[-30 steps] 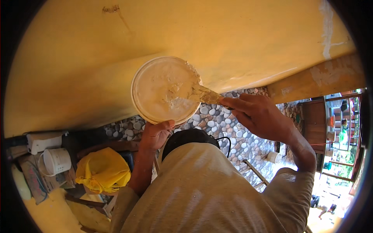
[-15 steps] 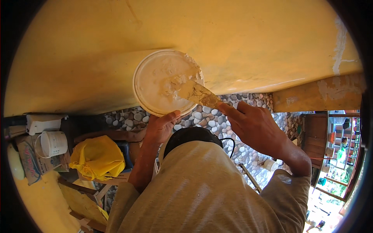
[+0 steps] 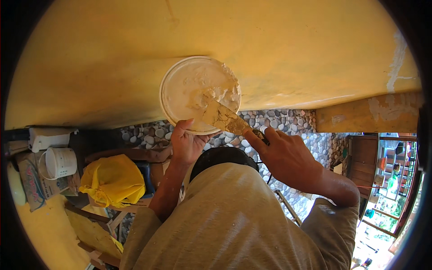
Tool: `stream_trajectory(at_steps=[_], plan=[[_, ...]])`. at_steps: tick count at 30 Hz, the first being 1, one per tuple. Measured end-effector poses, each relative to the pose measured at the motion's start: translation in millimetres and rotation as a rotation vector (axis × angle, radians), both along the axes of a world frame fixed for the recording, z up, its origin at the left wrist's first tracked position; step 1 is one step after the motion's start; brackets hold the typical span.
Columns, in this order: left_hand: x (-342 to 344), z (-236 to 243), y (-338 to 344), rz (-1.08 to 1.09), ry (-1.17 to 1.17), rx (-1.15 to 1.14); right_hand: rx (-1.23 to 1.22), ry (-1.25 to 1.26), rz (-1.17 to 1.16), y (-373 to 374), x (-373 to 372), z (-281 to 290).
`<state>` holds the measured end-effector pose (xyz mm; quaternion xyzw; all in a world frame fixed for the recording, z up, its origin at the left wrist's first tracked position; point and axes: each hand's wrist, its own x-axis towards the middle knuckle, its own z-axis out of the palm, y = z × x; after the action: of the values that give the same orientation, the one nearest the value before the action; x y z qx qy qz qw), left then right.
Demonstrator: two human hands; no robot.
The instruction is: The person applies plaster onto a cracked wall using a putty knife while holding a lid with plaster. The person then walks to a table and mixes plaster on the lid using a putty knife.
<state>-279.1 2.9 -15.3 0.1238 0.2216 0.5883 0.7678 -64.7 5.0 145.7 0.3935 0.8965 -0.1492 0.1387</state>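
My left hand [image 3: 188,143] grips the near edge of a round, pale bucket lid [image 3: 180,96], thumb on top and fingers beneath. Wet, cream-coloured putty [image 3: 218,81] is smeared over the lid, thickest in lumps along its right side. My right hand [image 3: 290,157] is closed round the dark handle of a putty knife [image 3: 227,119], forefinger stretched toward the blade. The blade, coated with putty, lies against the lid's lower right part; its tip is among the smears.
A yellow wall [image 3: 288,54] rises right beyond the lid, with pale patches [image 3: 398,58] at right. To the left are a yellow plastic bag [image 3: 112,180] and a white bucket [image 3: 60,163]. Pebble-patterned flooring [image 3: 288,130] lies below; a window [image 3: 396,180] stands far right.
The putty knife's blade has drawn back toward me, down and across the lid's right part. The lid has shifted slightly right, and my left thumb has moved left along its edge.
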Motion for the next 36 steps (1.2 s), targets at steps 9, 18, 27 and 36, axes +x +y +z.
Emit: stream_trajectory(at_steps=[9,18,27,36], plan=[[15.0,-7.4,-3.6,0.112,-0.046,-0.044,-0.155,-0.011,0.010,7.0,4.3,6.2],[23.0,10.9,-10.4,0.165,-0.049,-0.059,-0.761,0.475,-0.418,62.6,38.5,4.8],[11.7,16.4,-33.3,0.243,-0.114,0.031,-1.391,0.982,-0.671,65.1,55.2,-50.5],[34.5,47.3,-15.3,0.244,-0.114,0.006,-1.520,1.277,-0.653,52.6,90.3,-64.0]])
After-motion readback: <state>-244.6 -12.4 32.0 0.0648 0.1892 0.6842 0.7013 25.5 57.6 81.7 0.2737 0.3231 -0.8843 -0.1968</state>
